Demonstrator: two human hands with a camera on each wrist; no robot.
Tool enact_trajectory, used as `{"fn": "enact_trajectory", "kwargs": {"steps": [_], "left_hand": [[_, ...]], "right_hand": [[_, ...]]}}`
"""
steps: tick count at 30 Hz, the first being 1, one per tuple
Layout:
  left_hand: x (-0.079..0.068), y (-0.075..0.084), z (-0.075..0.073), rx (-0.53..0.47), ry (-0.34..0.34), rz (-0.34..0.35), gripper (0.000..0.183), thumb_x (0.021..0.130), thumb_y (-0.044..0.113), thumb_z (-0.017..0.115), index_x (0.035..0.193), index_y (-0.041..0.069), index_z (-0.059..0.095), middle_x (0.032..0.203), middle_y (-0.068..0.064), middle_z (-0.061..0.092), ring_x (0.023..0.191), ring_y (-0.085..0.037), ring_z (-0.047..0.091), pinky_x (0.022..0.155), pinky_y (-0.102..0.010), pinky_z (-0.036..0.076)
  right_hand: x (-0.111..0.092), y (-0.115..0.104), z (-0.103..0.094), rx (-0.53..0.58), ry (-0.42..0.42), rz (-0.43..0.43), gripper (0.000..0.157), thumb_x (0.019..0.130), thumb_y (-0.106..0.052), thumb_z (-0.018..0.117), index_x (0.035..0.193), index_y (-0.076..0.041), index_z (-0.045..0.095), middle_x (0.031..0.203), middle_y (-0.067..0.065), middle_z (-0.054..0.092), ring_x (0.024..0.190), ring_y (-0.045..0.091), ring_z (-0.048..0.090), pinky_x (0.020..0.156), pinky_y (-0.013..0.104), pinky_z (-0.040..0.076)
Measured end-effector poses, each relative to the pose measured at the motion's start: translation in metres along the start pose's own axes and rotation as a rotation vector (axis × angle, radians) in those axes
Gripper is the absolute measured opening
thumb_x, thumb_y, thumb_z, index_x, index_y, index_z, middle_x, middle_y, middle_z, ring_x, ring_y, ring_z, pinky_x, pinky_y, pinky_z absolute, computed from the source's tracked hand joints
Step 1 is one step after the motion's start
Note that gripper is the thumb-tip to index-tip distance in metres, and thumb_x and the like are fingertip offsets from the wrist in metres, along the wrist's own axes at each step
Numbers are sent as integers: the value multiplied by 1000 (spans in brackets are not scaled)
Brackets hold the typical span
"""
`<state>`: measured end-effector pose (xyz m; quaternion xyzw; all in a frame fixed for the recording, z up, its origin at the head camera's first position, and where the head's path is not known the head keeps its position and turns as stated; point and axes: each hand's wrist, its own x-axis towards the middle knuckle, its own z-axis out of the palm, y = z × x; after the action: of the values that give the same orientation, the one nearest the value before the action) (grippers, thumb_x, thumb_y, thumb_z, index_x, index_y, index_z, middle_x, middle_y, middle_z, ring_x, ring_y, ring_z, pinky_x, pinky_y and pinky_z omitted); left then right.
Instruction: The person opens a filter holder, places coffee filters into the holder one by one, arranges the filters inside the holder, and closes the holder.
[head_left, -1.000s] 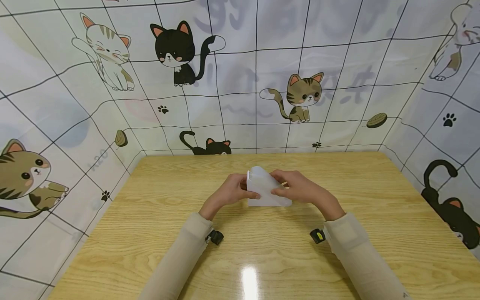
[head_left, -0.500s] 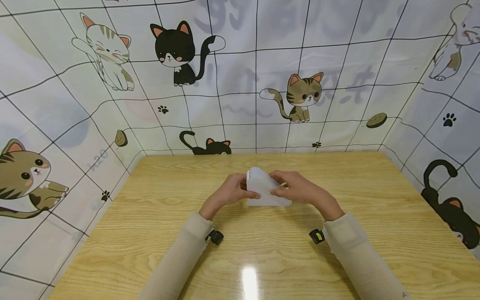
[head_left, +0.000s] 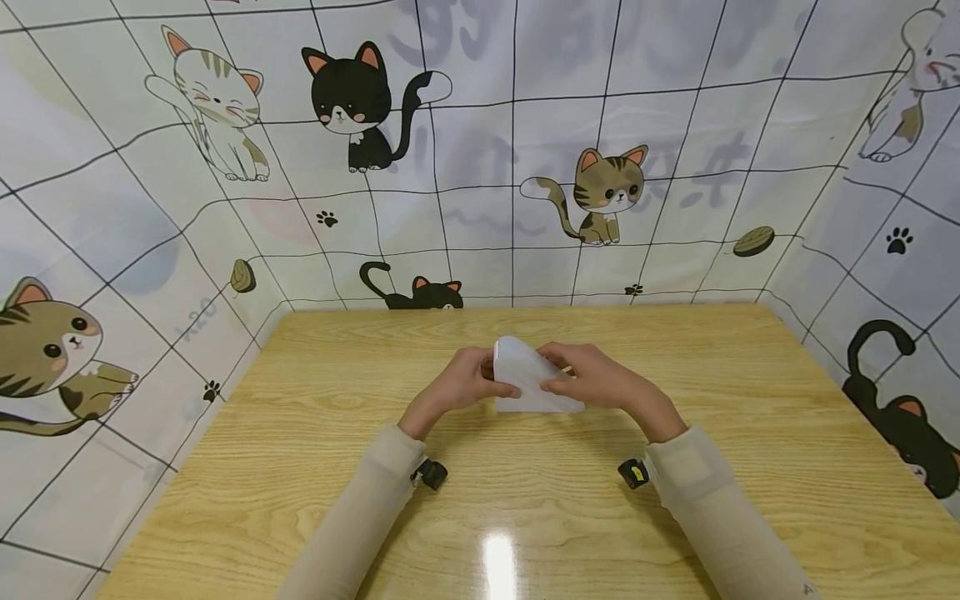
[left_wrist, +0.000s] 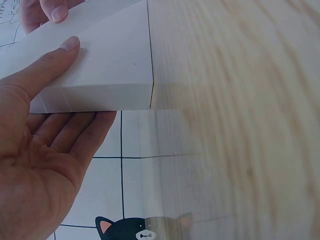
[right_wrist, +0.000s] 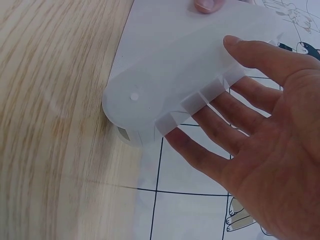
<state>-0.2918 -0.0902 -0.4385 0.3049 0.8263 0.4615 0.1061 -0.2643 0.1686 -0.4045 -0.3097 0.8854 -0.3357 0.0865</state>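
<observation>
A white plastic box (head_left: 513, 402) stands on edge on the wooden table, near the middle in the head view. Over it lies a frosted, see-through cover (right_wrist: 192, 65), slanted, with a rounded end, a small round pivot dot and tabs along one edge. My left hand (head_left: 474, 379) grips the box's left end, thumb on the near face and fingers behind. My right hand (head_left: 596, 377) holds the cover's slanted edge, thumb on the near face and fingertips under the tabs. In the left wrist view, the white box (left_wrist: 117, 60) shows a flat face and a narrow side.
The wooden table (head_left: 495, 483) spreads around both hands, with a bright light reflection near its front. A cloth with cat drawings (head_left: 465, 167) hangs behind and at both sides. Small black cameras (head_left: 431, 474) sit at the wrists.
The top of the frosted cover has sunk slightly, and the gap at the upper left corner has narrowed. Both hands stay in almost the same place.
</observation>
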Motion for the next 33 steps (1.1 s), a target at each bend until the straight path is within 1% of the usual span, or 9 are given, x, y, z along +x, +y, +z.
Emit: {"fn": "enact_trajectory", "kwargs": {"steps": [5,10,18,22,29,33], "left_hand": [[1,1,0,5,-2,8,37,88,18,84,123,12,72,111,-6,78,91,-13,76,78,-28,60],[2,1,0,5,-1,16,37,88,17,84,122,12,73,111,-7,78,90,-13,76,77,-27,60],[2,-1,1,5,1,13,35,88,19,85,120,12,73,109,-7,79,88,-12,75,76,-27,60],[2,-1,1,13,-1,9,35,88,19,85,120,12,74,108,-7,79,88,-11,75,76,-26,60],[1,-1,0,25,-4,8,34,88,17,84,120,12,73,109,-7,78,88,-11,75,76,-26,60],[0,0,0,14,-7,3,35,88,17,84,121,12,73,110,-7,78,89,-12,75,76,-27,60]], "right_hand": [[1,1,0,-7,-3,3,43,101,-18,68,141,-7,56,129,13,70,118,30,68,98,53,56],[1,1,0,-12,-3,-4,43,101,-18,68,141,-7,56,128,13,71,117,30,68,95,51,57],[1,1,-1,-11,-12,6,45,100,-19,69,142,-7,56,130,14,70,119,31,67,93,47,58],[0,0,-1,-8,-12,8,45,101,-19,69,142,-7,56,132,14,69,120,31,67,93,48,58],[0,-2,0,-30,-14,9,44,101,-19,69,141,-7,56,130,13,70,117,29,68,91,46,58],[1,-5,0,-35,-11,14,44,100,-18,69,141,-7,57,129,12,70,116,29,68,91,46,58]]}}
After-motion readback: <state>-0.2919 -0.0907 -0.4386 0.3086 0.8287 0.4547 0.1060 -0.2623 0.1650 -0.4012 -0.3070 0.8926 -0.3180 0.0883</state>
